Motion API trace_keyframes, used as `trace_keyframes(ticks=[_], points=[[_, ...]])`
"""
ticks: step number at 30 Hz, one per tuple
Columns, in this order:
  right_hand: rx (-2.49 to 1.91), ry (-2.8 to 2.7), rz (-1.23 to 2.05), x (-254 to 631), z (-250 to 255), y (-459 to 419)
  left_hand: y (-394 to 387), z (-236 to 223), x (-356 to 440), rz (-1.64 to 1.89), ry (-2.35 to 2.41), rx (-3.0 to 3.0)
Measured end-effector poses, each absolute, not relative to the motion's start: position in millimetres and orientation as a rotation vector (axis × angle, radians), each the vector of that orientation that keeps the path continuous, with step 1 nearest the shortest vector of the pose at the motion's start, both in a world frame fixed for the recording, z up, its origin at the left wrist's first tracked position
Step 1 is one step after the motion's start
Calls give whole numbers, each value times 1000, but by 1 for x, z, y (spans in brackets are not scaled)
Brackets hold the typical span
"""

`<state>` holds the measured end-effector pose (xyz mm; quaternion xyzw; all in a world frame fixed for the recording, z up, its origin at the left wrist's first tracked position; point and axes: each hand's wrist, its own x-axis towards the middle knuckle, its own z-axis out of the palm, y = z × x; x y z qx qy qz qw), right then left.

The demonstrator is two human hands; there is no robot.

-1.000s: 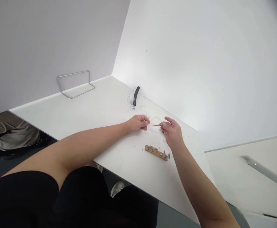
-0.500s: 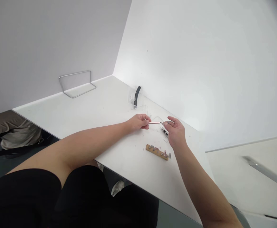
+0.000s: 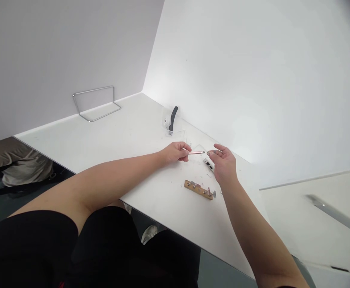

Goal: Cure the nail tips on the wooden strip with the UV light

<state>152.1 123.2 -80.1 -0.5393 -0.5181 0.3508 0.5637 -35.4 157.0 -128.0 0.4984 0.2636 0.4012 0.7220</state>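
My left hand [image 3: 176,152] is closed around a thin pink stick [image 3: 196,152] that points right and ends in a small dark metallic tip. Just past that tip, my right hand [image 3: 224,162] pinches a small greyish metallic piece [image 3: 211,152] between thumb and finger, its other fingers partly spread. A narrow gap separates the piece from the stick's tip. Below the hands lies a wooden strip [image 3: 197,190] bearing several small shiny round studs and pinkish, leaf-like pieces. A small white device [image 3: 208,164] with dark windows rests beside my right hand, partly covered by it.
A clear plastic bag or pouch [image 3: 165,120] with a dark curved handle [image 3: 173,119] lies against the wall at the table's back. To the left stands a bent metal wire frame [image 3: 97,119]. Small crumbs dot the white table [image 3: 151,188].
My right hand has shifted slightly to the right, opening a gap between its piece and the stick's tip. My left hand keeps its grip on the stick. The whole view has tilted slightly.
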Motion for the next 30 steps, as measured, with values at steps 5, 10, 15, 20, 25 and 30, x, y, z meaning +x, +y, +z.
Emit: trace_keyframes(ticks=[5,10,15,20,25,30], points=[[-1263,-1203,819,156,-79,119,156,-126,-36,892,594,1064],[-1266,-1165,806,166,-81,115,156,-123,-37,903,693,988],[-1271,-1138,751,181,-85,113,157,-123,-38,910,733,977],[-1257,-1120,757,184,-87,109,155,-123,-40,920,723,1041],[-1227,-1115,813,178,-89,106,156,-127,-39,922,729,1153],[-1290,-1200,751,166,-84,101,152,-132,-37,971,812,1395]])
